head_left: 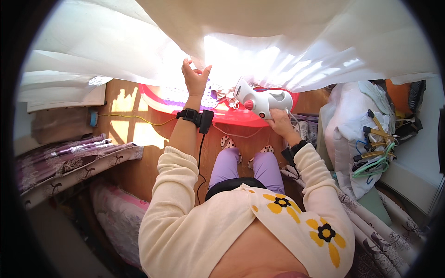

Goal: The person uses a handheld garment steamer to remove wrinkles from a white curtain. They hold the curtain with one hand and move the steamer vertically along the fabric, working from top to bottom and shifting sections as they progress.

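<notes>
My right hand grips the handle end of a white handheld garment steamer with a pink knob. Its head points up and left, towards the hanging sheer white curtain. My left hand is raised at a fold of the curtain, fingers curled and thumb apart; glare hides whether cloth is pinched between them. Below the steamer lies a red oval tub or board, partly covered by white-and-purple patterned fabric and a crumpled pale cloth.
A yellow cord crosses the wooden floor at left. Folded purple curtains lie beside it. On the right, clothes hangers rest on white bedding. Patterned drapery sits lower right, a plastic-wrapped bundle lower left.
</notes>
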Demonstrator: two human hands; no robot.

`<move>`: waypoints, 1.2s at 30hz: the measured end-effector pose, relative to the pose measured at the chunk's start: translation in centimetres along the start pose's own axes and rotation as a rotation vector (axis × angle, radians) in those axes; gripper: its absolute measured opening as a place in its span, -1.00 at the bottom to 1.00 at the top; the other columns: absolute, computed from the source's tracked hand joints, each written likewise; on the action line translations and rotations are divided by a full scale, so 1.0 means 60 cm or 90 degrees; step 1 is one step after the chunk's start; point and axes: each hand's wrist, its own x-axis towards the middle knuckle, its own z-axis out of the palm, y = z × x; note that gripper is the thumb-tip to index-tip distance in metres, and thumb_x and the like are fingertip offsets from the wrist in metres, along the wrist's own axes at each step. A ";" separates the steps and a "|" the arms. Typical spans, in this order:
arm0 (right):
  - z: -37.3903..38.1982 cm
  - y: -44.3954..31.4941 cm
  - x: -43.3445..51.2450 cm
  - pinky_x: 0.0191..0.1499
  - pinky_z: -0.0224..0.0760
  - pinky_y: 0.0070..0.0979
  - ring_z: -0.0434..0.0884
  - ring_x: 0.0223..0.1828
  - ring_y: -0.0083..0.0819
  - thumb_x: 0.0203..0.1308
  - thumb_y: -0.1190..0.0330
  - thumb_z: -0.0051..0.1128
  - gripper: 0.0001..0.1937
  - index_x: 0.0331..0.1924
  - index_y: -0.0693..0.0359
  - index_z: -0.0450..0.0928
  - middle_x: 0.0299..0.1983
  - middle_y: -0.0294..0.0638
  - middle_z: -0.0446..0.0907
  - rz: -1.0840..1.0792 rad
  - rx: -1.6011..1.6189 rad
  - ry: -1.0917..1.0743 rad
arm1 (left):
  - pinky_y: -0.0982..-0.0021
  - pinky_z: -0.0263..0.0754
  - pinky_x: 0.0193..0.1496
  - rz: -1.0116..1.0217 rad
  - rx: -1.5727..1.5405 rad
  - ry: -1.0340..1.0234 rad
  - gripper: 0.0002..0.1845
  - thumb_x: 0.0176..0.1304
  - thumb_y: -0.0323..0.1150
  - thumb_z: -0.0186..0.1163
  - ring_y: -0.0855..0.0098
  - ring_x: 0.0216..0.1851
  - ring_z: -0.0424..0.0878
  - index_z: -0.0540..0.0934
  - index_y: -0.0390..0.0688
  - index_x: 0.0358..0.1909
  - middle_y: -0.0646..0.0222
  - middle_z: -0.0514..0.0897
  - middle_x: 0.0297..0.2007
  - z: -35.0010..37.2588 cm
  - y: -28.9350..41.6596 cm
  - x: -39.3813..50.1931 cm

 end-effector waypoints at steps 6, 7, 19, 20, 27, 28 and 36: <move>0.127 0.053 0.049 -0.11 0.25 -0.26 0.50 -0.22 -0.19 -0.08 0.28 0.27 -0.73 -0.33 0.18 0.44 -0.37 -0.18 0.48 -0.068 -0.132 0.070 | 0.47 0.41 -0.37 -0.011 -0.095 -0.023 -0.64 0.19 -0.11 0.30 0.47 -0.50 0.50 0.64 -0.27 -0.46 0.38 0.52 -0.57 0.035 -0.098 0.008; 0.140 0.067 0.054 -0.11 0.25 -0.25 0.49 -0.23 -0.19 -0.08 0.28 0.28 -0.73 -0.33 0.19 0.44 -0.37 -0.18 0.48 -0.055 -0.141 0.087 | 0.47 0.40 -0.37 0.014 -0.090 0.001 -0.65 0.18 -0.11 0.30 0.47 -0.50 0.50 0.64 -0.26 -0.46 0.37 0.53 -0.55 0.039 -0.111 0.010; 0.243 0.218 0.084 -0.13 0.24 -0.25 0.48 -0.25 -0.16 -0.07 0.31 0.29 -0.72 -0.34 0.22 0.44 -0.38 -0.15 0.48 -0.098 -0.137 0.239 | 0.40 0.39 -0.22 0.136 -0.060 -0.066 -0.72 0.15 -0.26 0.31 0.39 -0.38 0.46 0.59 -0.32 -0.32 0.30 0.57 -0.43 0.200 -0.328 -0.032; 0.252 0.226 0.094 -0.11 0.24 -0.24 0.48 -0.24 -0.15 -0.04 0.31 0.27 -0.74 -0.33 0.23 0.44 -0.37 -0.13 0.48 -0.120 -0.141 0.233 | 0.44 0.38 -0.26 0.106 -0.099 -0.072 -0.73 0.18 -0.26 0.28 0.45 -0.42 0.44 0.59 -0.32 -0.32 0.34 0.56 -0.46 0.213 -0.347 -0.035; 0.307 0.246 0.137 -0.17 0.23 -0.27 0.51 -0.30 -0.19 -0.11 0.29 0.30 -0.75 -0.42 0.18 0.43 -0.43 -0.18 0.50 -0.093 -0.193 0.356 | 0.63 0.31 -0.33 0.062 -0.224 -0.020 -0.76 0.32 -0.30 0.14 0.72 -0.43 0.41 0.63 -0.30 -0.22 0.55 0.59 -0.48 0.220 -0.408 -0.054; 0.309 0.245 0.135 -0.17 0.23 -0.26 0.51 -0.29 -0.18 -0.11 0.30 0.30 -0.75 -0.42 0.18 0.43 -0.43 -0.17 0.50 -0.092 -0.177 0.351 | 0.64 0.33 -0.26 0.052 -0.224 -0.020 -0.76 0.33 -0.32 0.13 0.72 -0.36 0.45 0.62 -0.31 -0.19 0.53 0.61 -0.41 0.218 -0.410 -0.059; 0.319 0.192 0.150 -0.15 0.24 -0.25 0.51 -0.28 -0.17 -0.09 0.34 0.26 -0.78 -0.40 0.21 0.46 -0.43 -0.15 0.50 -0.270 -0.159 0.302 | 0.56 0.41 -0.19 0.134 -0.150 -0.006 -0.77 0.31 -0.33 0.13 0.61 -0.31 0.57 0.62 -0.30 -0.18 0.40 0.70 -0.36 0.183 -0.410 -0.079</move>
